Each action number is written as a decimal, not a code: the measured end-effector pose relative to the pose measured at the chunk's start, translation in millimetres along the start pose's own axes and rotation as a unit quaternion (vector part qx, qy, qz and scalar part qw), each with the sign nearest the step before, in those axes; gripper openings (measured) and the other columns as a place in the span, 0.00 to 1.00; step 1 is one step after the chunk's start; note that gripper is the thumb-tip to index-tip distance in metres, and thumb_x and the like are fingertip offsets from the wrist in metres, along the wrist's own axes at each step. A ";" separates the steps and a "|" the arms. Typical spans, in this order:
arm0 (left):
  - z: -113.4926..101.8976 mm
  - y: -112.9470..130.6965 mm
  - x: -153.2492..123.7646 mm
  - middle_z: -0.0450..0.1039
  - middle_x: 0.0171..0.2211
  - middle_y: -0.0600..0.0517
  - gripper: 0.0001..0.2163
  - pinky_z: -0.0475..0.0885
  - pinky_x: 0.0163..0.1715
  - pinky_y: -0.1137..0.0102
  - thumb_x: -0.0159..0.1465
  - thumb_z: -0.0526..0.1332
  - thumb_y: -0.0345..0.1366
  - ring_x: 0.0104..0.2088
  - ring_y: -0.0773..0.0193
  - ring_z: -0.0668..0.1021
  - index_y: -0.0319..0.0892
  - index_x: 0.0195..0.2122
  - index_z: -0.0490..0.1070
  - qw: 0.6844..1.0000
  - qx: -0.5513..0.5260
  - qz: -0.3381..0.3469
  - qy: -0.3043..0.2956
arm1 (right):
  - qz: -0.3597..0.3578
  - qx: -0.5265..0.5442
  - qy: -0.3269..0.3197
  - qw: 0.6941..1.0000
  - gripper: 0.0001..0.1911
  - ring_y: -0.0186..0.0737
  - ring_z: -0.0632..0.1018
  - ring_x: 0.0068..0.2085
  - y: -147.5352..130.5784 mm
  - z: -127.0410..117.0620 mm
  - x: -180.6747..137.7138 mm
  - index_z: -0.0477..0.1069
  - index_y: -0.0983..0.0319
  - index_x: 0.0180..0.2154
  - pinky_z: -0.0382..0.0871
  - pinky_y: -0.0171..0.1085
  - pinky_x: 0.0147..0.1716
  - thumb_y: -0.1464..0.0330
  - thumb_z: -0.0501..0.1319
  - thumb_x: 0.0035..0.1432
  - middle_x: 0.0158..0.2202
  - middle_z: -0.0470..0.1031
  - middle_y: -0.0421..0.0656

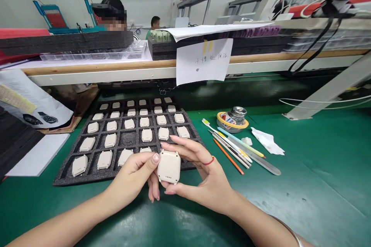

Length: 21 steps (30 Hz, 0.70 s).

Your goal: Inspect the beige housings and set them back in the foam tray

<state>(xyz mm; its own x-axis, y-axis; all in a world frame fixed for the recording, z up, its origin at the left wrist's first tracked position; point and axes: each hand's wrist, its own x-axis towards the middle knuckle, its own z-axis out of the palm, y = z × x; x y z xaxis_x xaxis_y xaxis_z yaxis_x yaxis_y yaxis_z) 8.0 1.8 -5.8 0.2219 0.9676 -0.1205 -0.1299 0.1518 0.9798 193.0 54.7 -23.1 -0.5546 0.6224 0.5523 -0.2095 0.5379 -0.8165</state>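
Hands meet low in the middle of the frame, both on one beige watch case (169, 166). The left hand (136, 177) pinches its left edge, thumb on the face and fingers curled behind, while the right hand (203, 181) cradles it from the other side, fingers spread long above and below the case. It sits upright between them, just off the near edge of the black foam tray (66, 173), above the green mat (304, 185).

That tray, centre left, holds rows of matching cases in their pockets, and one pocket in the middle (129, 137) looks bare. To the right of centre lie a fan of slim tools (232, 146), a roll of tape with a metal piece on it (233, 119) and a crumpled white wipe (268, 141). A handwritten paper note (203, 60) hangs from the shelf up top.

This reads as the check-over stage: the piece is held up and turned for a look. Any next move seems to call for a steady two-sided grip, then either a free right hand for a tool, or a clean drop into a pocket.
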 end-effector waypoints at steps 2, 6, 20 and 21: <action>1.2 -4.2 1.6 0.73 0.16 0.51 0.25 0.69 0.16 0.78 0.63 0.61 0.58 0.14 0.69 0.72 0.37 0.28 0.70 1.000 -0.004 -0.005 -0.001 | -0.005 0.005 0.002 1.000 0.46 0.46 0.76 0.58 0.5 0.1 -0.6 0.56 0.52 0.64 0.67 0.46 0.62 0.71 0.76 0.49 0.57 0.75 0.46; 3.8 -11.3 3.8 0.72 0.15 0.50 0.26 0.70 0.17 0.77 0.62 0.62 0.59 0.15 0.68 0.73 0.37 0.27 0.70 1.000 -0.008 -0.018 -0.001 | -0.012 -0.012 0.006 1.000 0.49 0.46 0.74 0.59 1.3 0.4 -2.7 0.56 0.48 0.64 0.63 0.47 0.65 0.71 0.77 0.47 0.56 0.75 0.43; 8.6 -1.9 -3.0 0.73 0.19 0.53 0.21 0.71 0.21 0.79 0.61 0.67 0.54 0.18 0.71 0.73 0.37 0.28 0.71 0.999 -0.030 0.029 0.002 | -0.026 -0.012 -0.015 0.999 0.40 0.44 0.75 0.57 -2.4 0.3 -1.5 0.59 0.51 0.64 0.69 0.44 0.59 0.71 0.73 0.54 0.59 0.71 0.46; 8.8 -1.5 -3.3 0.73 0.19 0.53 0.21 0.71 0.21 0.80 0.61 0.67 0.53 0.18 0.72 0.73 0.37 0.28 0.70 0.999 -0.025 0.035 0.012 | -0.029 -0.038 -0.012 0.999 0.36 0.44 0.75 0.57 -3.6 0.3 -0.6 0.62 0.53 0.63 0.70 0.45 0.58 0.71 0.71 0.55 0.59 0.71 0.47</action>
<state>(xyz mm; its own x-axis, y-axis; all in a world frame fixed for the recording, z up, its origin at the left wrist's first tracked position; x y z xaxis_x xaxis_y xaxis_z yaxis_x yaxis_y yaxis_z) 15.9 -3.4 -5.5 0.1867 0.9808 -0.0569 -0.1916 0.0932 0.9770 193.8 52.2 -20.5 -0.5624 0.5752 0.5940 -0.1812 0.6152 -0.7673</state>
